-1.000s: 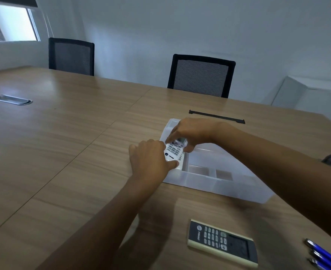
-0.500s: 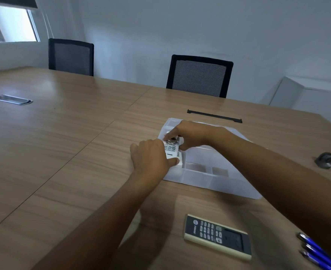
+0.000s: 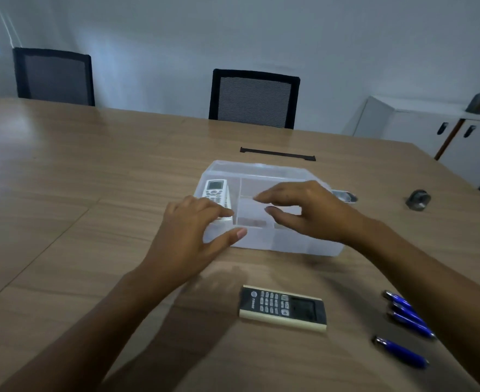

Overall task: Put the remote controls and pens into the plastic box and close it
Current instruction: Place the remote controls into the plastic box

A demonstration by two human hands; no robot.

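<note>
Remote controls are being packed: the white remote, held a second ago, is now lying in the left compartment of the clear plastic box. Left hand and right hand are hovering open, empty. The dark slab-shaped remote and glossy blue pens are waiting on the woodgrain table.

Both my arms reach in from the bottom corners. My left hand and right hand sit mid-frame, fingers spread, empty, palms down.
</note>
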